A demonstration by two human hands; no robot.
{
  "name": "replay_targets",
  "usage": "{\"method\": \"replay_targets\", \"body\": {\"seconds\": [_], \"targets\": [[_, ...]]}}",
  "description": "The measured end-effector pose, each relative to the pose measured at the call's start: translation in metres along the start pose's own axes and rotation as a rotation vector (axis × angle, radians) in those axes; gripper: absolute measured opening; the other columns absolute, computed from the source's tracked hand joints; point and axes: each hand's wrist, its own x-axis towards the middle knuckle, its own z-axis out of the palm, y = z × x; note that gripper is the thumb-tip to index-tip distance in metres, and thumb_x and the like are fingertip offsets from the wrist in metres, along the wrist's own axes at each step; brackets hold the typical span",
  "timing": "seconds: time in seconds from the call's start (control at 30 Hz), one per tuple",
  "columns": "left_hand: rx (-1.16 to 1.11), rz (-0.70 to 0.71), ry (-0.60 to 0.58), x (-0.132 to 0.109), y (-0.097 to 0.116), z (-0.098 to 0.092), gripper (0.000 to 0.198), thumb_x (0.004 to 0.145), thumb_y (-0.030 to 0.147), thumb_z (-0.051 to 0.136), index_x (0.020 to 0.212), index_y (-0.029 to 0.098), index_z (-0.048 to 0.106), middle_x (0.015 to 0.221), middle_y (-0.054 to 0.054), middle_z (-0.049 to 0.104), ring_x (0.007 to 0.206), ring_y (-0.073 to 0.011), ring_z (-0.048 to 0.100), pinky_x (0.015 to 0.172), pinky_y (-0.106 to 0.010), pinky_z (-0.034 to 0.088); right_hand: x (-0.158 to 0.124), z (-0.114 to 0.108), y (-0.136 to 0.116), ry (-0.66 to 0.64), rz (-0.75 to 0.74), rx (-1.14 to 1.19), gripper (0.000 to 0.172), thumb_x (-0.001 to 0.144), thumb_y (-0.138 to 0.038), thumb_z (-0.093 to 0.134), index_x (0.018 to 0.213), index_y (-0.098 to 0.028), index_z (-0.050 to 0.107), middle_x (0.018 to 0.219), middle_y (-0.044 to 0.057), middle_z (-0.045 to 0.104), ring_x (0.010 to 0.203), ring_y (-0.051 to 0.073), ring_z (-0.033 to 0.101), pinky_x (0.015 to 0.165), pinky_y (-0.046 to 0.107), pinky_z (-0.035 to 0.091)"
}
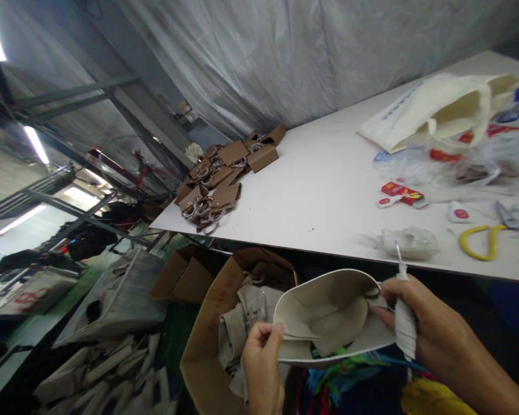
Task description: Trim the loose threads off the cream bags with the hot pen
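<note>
A beige bag body (pixel 328 314) with a pale edge is held open toward me in front of the table, its inside showing. My left hand (pixel 262 363) pinches its left rim between thumb and fingers. At the opposite side, my right hand (pixel 436 325) is closed, gripping the bag's right rim with thumb and fingertips. An awl-like tool (pixel 405 323) with a white-wrapped handle and a thin metal point is also held in this hand, point up. Below the bag hangs colourful fabric, partly hidden.
A white table (pixel 311 190) carries brown bag pieces (pixel 225 173), a cream tote (pixel 428 109), red boxes (pixel 402 193), a white wrapped lump (pixel 410 242) and yellow-handled scissors (pixel 484 242). An open carton (pixel 199 340) of beige pieces stands below left, beside a white bin (pixel 116 305).
</note>
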Motion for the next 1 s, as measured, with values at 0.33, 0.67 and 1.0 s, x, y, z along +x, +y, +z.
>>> {"method": "replay_targets", "body": {"seconds": [0.33, 0.67, 1.0], "targets": [[0.234, 0.061, 0.119, 0.020, -0.051, -0.009, 0.051, 0.068, 0.067, 0.080, 0.065, 0.017, 0.068, 0.062, 0.000, 0.062, 0.062, -0.0188, 0.054, 0.061, -0.027, 0.044, -0.008, 0.022, -0.011, -0.018, 0.066, 0.136, 0.009, 0.098, -0.029, 0.062, 0.104, -0.026, 0.056, 0.086, -0.001, 0.061, 0.069, 0.015, 0.060, 0.063, 0.024, 0.049], [0.255, 0.041, 0.116, 0.018, -0.051, -0.006, 0.050, 0.070, 0.067, 0.077, 0.067, 0.018, 0.066, 0.064, 0.000, 0.062, 0.065, -0.0193, 0.053, 0.066, -0.029, 0.044, -0.008, 0.026, -0.011, 0.018, 0.078, 0.071, 0.009, 0.098, -0.033, 0.062, 0.103, -0.026, 0.059, 0.080, -0.002, 0.063, 0.061, 0.014, 0.058, 0.056, 0.023, 0.046], [0.153, 0.005, 0.112, 0.018, -0.053, -0.005, 0.046, 0.070, 0.061, 0.079, 0.066, 0.018, 0.064, 0.062, 0.001, 0.060, 0.065, -0.0183, 0.051, 0.061, -0.027, 0.041, -0.009, 0.027, -0.011, 0.018, 0.068, 0.095, 0.009, 0.098, -0.031, 0.064, 0.104, -0.026, 0.058, 0.082, -0.002, 0.060, 0.063, 0.013, 0.057, 0.058, 0.023, 0.046]]}}
